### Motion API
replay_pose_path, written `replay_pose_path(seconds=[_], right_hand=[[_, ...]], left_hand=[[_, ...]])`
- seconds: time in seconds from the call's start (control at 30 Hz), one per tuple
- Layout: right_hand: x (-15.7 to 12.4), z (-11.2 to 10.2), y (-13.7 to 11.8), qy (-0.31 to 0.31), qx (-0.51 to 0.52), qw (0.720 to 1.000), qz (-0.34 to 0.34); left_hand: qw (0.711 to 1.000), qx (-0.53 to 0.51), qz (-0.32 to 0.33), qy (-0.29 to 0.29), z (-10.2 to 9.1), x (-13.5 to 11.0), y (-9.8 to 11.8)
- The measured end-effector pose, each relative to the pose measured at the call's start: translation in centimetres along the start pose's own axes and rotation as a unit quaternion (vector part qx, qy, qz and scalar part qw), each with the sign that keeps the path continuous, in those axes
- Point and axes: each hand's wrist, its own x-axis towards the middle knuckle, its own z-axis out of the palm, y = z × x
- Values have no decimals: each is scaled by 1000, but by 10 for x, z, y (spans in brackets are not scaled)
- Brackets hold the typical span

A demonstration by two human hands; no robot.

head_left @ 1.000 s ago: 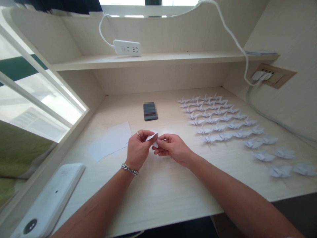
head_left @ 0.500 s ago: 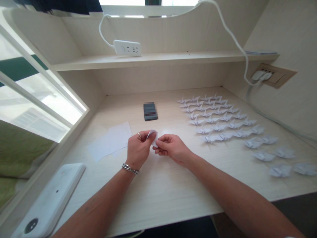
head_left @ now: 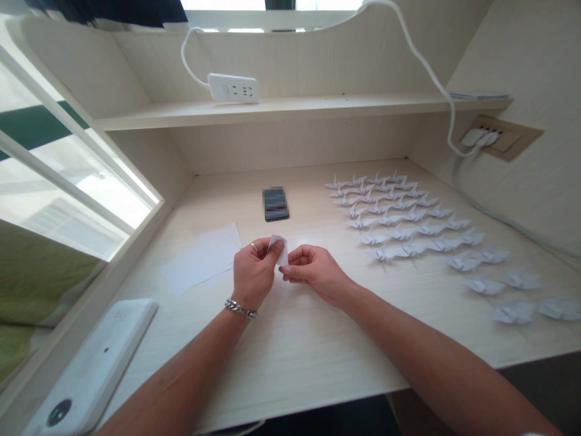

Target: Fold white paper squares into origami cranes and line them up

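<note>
A small folded piece of white paper [head_left: 282, 257] is held up over the middle of the desk. My left hand [head_left: 255, 269], with a ring and a chain bracelet, pinches it between thumb and fingers. On its lower right edge, the fingertips of my right hand [head_left: 313, 269] are closed on the paper. My fingers hide part of the folds. Flat white paper sheets [head_left: 204, 254] lie just left of my left hand. Several rows of folded paper cranes [head_left: 408, 230] stand to the right, beyond my right hand.
Behind my hands lies a dark phone-like object [head_left: 275, 203], its face pixelated. A long white device [head_left: 91, 369] rests at the left edge. A power strip [head_left: 233, 88] sits on the shelf [head_left: 308, 109]. Flatter folded papers [head_left: 514, 312] are at the front right.
The paper has turned slightly between my fingers and shows more of its flat face. My right fingertips have shifted a little along its lower edge.
</note>
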Motion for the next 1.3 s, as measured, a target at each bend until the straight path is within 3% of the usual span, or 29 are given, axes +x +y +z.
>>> replay_pose_path(seconds=[0.13,0.23,0.43,0.57,0.73,0.93,1.07,1.3], right_hand=[[0,-1,-1,-54,-13,998,31],[1,-1,1,-49,-39,998,33],[3,-7,-3,-31,-160,986,-20],[3,-13,-10,41,-172,979,-106],[6,-17,-7,34,-184,969,-163],[9,-18,-7,60,-159,974,-152],[8,-19,-8,39,-166,973,-154],[8,-19,-10,52,-109,985,-126]], left_hand=[[1000,-4,-3,6,0,0,1],[1000,3,-1,-2,-1,0,1],[999,-1,12,-31,-2,1,-1],[997,-33,9,-76,-1,-1,-2],[989,-103,-14,-107,1,-4,-4],[983,-126,-38,-131,0,-2,-6],[981,-124,-38,-146,-1,-2,-7],[946,-263,-88,-170,-2,-2,-6]])
